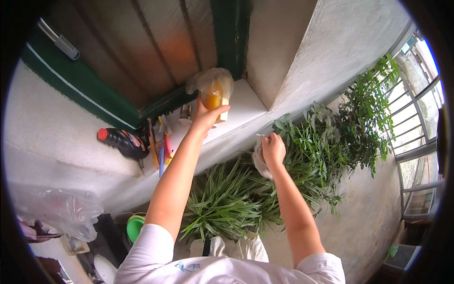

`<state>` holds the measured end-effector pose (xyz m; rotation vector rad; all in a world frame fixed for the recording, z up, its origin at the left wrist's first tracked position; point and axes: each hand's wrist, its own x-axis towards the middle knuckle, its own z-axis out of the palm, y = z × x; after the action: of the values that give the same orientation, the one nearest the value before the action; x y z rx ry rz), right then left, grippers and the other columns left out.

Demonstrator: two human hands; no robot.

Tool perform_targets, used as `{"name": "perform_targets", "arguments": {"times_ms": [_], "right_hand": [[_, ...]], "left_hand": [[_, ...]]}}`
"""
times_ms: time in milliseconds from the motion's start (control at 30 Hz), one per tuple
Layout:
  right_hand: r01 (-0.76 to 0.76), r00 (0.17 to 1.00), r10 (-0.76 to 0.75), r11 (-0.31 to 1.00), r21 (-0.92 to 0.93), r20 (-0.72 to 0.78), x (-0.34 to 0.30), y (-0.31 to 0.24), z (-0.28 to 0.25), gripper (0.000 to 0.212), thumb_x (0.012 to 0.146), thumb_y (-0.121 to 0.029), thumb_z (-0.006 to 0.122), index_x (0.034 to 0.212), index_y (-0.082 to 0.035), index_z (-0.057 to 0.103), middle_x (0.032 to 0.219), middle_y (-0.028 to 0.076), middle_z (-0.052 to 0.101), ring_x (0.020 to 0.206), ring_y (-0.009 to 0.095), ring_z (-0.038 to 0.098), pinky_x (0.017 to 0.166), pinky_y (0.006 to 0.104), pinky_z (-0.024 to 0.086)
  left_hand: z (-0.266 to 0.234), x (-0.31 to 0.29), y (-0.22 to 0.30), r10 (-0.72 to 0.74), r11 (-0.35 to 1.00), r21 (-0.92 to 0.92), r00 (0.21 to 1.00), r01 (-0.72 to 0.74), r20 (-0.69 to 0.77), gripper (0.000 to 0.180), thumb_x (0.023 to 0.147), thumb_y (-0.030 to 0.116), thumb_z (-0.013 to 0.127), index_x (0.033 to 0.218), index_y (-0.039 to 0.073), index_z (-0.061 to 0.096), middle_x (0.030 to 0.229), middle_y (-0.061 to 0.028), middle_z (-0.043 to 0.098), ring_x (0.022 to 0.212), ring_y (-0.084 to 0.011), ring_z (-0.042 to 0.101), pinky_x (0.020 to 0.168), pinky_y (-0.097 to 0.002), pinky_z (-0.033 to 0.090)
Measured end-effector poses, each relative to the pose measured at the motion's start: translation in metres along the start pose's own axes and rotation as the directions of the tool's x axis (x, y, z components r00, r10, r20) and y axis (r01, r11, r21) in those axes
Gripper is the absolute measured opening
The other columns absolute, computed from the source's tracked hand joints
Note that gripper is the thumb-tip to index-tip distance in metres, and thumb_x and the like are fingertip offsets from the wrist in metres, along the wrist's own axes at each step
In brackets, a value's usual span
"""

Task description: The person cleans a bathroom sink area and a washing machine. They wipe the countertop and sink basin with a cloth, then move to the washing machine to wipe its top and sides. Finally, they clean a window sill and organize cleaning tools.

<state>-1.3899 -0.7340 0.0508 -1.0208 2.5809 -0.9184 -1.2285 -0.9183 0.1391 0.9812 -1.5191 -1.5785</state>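
My left hand (pixel 206 117) reaches over the white windowsill and grips an orange bottle-like container (pixel 214 98). A clear crumpled plastic bag (pixel 218 77) rises over its top, and a pale cream piece shows beside it; whether these belong to the container I cannot tell. My right hand (pixel 274 150) is closed around a crumpled whitish cloth (pixel 259 162), which hangs over the green plants. On the sill just left of my left hand stands a small shiny cup-like container (pixel 185 113).
A black bottle with a red cap (pixel 124 143) lies on the left part of the ledge, next to several thin-handled brushes (pixel 161 142). Leafy potted plants (pixel 227 194) fill the space below the sill. A green bucket (pixel 135 228) and a clear plastic bag (pixel 61 208) are at lower left.
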Motion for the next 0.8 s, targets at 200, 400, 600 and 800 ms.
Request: {"name": "perform_targets", "arguments": {"times_ms": [200, 400, 600, 800], "right_hand": [[0.644, 0.66, -0.593, 0.763, -0.06, -0.461, 0.034, -0.085, -0.008, 0.032, 0.072, -0.012, 0.065, 0.104, -0.008, 0.064, 0.111, 0.013, 0.06, 0.1, 0.034, 0.055, 0.09, 0.0446, 0.044], [0.43, 0.833, -0.482, 0.873, -0.231, -0.272, 0.029, -0.058, 0.035, 0.018, 0.072, -0.021, 0.067, 0.085, -0.009, 0.063, 0.101, 0.011, 0.057, 0.093, 0.033, 0.055, 0.079, 0.0433, 0.047], [0.017, 0.997, -0.031, 0.982, 0.186, 0.075, -0.082, 0.069, 0.044, 0.016, 0.083, -0.019, 0.062, 0.085, -0.003, 0.066, 0.083, 0.015, 0.058, 0.081, 0.034, 0.058, 0.072, 0.0436, 0.047], [-0.072, 0.993, 0.025, 0.909, 0.412, 0.118, -0.145, 0.084, -0.012, 0.018, 0.08, -0.009, 0.058, 0.093, 0.0, 0.067, 0.082, 0.011, 0.057, 0.071, 0.024, 0.056, 0.068, 0.0316, 0.045]], "left_hand": [[0.004, -0.007, 0.006, -0.022, 0.999, -0.05, 1.0, 0.022, 0.008, 0.087, 0.069, 0.015, 0.081, 0.139, 0.008, 0.03, 0.127, -0.0122, 0.05, 0.116, -0.0223, 0.052, 0.093, -0.0361, 0.048], [0.02, 0.008, -0.01, -0.036, 0.993, 0.111, 0.998, 0.042, -0.05, 0.094, 0.065, 0.015, 0.083, 0.141, 0.006, 0.027, 0.129, -0.014, 0.049, 0.114, -0.0248, 0.055, 0.086, -0.0359, 0.052], [0.082, 0.027, -0.006, -0.258, 0.834, 0.393, 0.903, 0.387, -0.343, 0.123, 0.061, 0.037, 0.081, 0.152, 0.003, 0.005, 0.149, -0.0269, 0.03, 0.125, -0.0393, 0.048, 0.1, -0.041, 0.047], [0.126, 0.043, 0.01, -0.342, 0.561, 0.475, 0.713, 0.677, -0.613, 0.124, 0.061, 0.041, 0.083, 0.154, 0.018, 0.005, 0.149, -0.0238, 0.026, 0.124, -0.0411, 0.045, 0.1, -0.0461, 0.045]]}}
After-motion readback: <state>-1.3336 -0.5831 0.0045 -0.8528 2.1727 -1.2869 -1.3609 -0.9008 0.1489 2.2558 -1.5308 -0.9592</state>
